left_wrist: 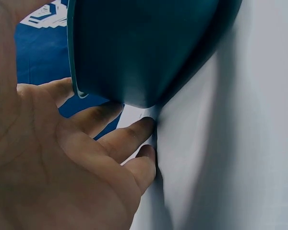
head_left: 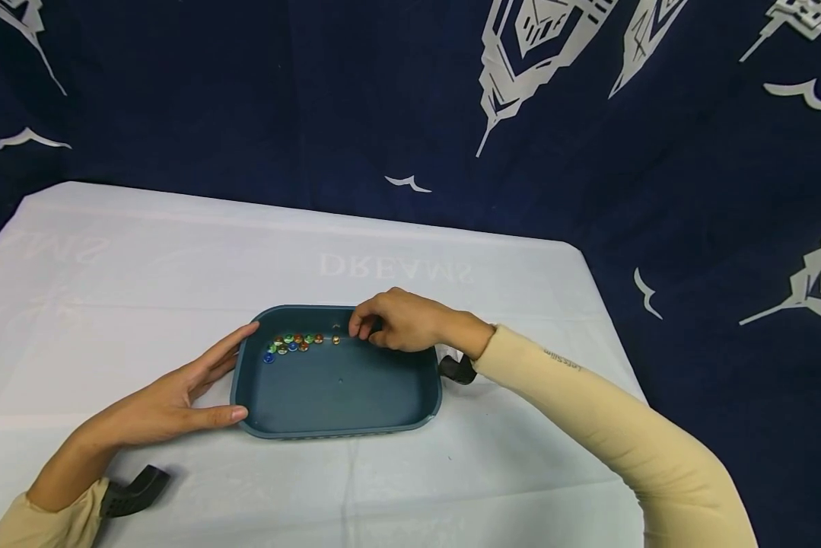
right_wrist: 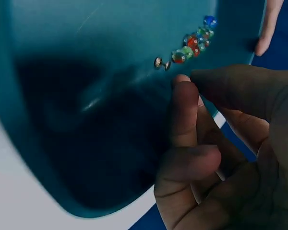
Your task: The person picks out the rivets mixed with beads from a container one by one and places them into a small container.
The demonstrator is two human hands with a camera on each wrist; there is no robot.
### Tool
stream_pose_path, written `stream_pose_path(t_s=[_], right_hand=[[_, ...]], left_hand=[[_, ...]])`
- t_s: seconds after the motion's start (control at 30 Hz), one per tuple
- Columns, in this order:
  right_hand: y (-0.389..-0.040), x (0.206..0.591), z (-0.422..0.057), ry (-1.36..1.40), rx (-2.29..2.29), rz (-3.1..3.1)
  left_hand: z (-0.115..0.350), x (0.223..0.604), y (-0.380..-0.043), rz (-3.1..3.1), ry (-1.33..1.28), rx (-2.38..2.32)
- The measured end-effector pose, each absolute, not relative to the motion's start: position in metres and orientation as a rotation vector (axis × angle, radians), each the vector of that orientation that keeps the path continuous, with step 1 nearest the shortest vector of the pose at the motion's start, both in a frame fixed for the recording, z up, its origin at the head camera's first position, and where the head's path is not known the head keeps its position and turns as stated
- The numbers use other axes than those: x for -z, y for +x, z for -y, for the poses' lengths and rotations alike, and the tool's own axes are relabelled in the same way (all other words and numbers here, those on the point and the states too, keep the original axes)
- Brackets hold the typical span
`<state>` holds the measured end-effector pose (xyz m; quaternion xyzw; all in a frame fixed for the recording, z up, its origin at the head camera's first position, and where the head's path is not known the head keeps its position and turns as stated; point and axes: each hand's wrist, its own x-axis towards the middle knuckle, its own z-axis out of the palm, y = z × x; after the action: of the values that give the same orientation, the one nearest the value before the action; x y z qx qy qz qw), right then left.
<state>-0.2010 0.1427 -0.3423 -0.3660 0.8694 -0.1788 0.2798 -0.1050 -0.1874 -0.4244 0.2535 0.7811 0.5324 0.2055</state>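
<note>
A teal plastic tray (head_left: pixel 335 403) lies on the white-covered table. Several glass marbles (head_left: pixel 294 342) are clustered at its far left, in blue, green and orange tones. One amber marble (head_left: pixel 336 340) sits a little to their right by the far wall. My left hand (head_left: pixel 170 399) spans the tray's left end, its long fingers extended, with index finger and thumb touching the rim. Above the tray's far side, my right hand (head_left: pixel 406 321) hangs with loosely bent fingers just right of the amber marble. In the right wrist view, its thumb and fingertips (right_wrist: pixel 186 91) come close together, with no marble visible between them.
White cloth (head_left: pixel 177 274) covers the table. Behind and to the right hangs dark blue fabric (head_left: pixel 383 99) with white tower and bird prints. Black wrist mounts (head_left: pixel 136 491) show at both wrists, the right one close to the tray's right end.
</note>
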Motion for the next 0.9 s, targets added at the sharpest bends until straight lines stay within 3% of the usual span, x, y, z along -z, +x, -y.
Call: stream_pose_path(t_s=[0.9], right_hand=[[-0.188, 0.359, -0.115, -0.961, 0.227, -2.364]], left_hand=[[0.186, 0.426, -0.105, -2.164, 0.704, -1.489]])
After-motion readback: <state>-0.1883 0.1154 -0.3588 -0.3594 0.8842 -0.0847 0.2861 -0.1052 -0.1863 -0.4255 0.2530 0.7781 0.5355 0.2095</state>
